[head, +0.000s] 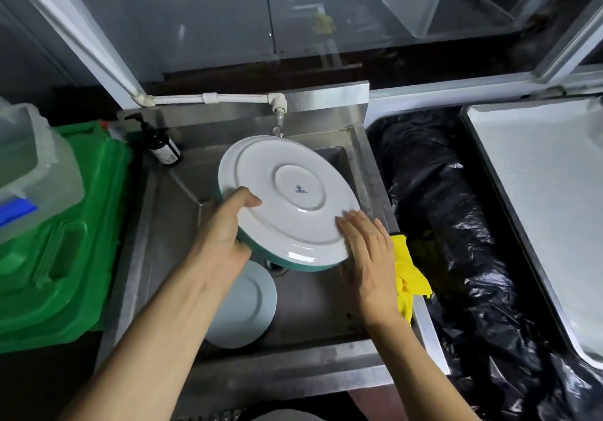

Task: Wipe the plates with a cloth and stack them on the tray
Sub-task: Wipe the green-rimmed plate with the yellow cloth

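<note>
While the thumb of the left hand (225, 234) lies across the upturned underside of the plate (293, 192) and its fingers curl beneath the left rim, gripping it, the fingers (355, 225) of the right hand (368, 257) lie straight and close together on the near right rim. Both forearms reach in from the near edge. The plate is held tilted above the sink (326, 378), bottom up, white with a teal edge. A small blue mark (301, 189) sits inside its foot ring, too small to read.

A yellow cloth (408, 270) lies on the sink's right rim, just beside the right hand. A second plate (241, 306) rests in the basin, near left. A dark pump bottle (163, 146) stands at the far left corner, its label unreadable, and a white tap (279, 117) hangs over the basin. Left is a green crate (65, 257) bearing a clear container (32, 166); right, a black bag (456, 225), then the metal tray (538, 192).
</note>
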The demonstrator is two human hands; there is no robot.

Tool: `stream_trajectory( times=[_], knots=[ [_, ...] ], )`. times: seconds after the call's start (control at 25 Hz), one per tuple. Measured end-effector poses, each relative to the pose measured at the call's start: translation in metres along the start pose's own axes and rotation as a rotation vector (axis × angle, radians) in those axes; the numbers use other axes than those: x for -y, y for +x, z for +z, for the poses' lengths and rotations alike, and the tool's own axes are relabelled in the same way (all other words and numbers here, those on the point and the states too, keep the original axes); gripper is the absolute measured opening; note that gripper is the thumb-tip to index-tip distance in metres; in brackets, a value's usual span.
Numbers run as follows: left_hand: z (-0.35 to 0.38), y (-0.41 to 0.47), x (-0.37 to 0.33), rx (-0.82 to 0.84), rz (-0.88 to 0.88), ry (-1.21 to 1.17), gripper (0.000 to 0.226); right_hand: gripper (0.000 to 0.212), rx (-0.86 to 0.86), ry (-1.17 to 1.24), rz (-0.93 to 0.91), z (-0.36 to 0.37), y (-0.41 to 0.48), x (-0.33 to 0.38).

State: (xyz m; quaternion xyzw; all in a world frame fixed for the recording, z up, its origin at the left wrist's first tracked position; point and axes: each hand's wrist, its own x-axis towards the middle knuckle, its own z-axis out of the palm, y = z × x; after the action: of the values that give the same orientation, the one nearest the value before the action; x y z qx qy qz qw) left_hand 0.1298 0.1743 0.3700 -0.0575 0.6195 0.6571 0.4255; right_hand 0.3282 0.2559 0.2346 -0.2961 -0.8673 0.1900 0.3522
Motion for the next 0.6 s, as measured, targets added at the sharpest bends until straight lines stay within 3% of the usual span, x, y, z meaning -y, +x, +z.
stream_trajectory(
  times=[0.16, 0.28, 0.4, 0.52, 0.6],
  knots=[
    [0.001, -0.011, -0.015, 0.054, -0.044, -0.11, 0.036, 0.046, -0.048, 0.129, -0.044, -0.008, 0.022, 0.004],
    [0.0, -0.013, -0.027, 0.061, -0.081, -0.146, 0.016, 0.044, -0.004, 0.063, -0.152, -0.018, 0.037, 0.009],
    [-0.009, -0.004, -0.035, 0.025, -0.09, -0.199, 0.022, 0.033, 0.002, -0.006, -0.209, -0.026, 0.048, 0.02],
    [-0.018, 0.001, -0.037, 0.115, -0.134, -0.202, 0.045, 0.021, -0.009, 0.042, -0.066, -0.024, 0.058, 0.029],
    [-0.027, 0.004, -0.029, 0.078, -0.05, 0.014, 0.035, 0.008, -0.009, 0.158, 0.166, -0.023, 0.06, 0.034]
  ],
)
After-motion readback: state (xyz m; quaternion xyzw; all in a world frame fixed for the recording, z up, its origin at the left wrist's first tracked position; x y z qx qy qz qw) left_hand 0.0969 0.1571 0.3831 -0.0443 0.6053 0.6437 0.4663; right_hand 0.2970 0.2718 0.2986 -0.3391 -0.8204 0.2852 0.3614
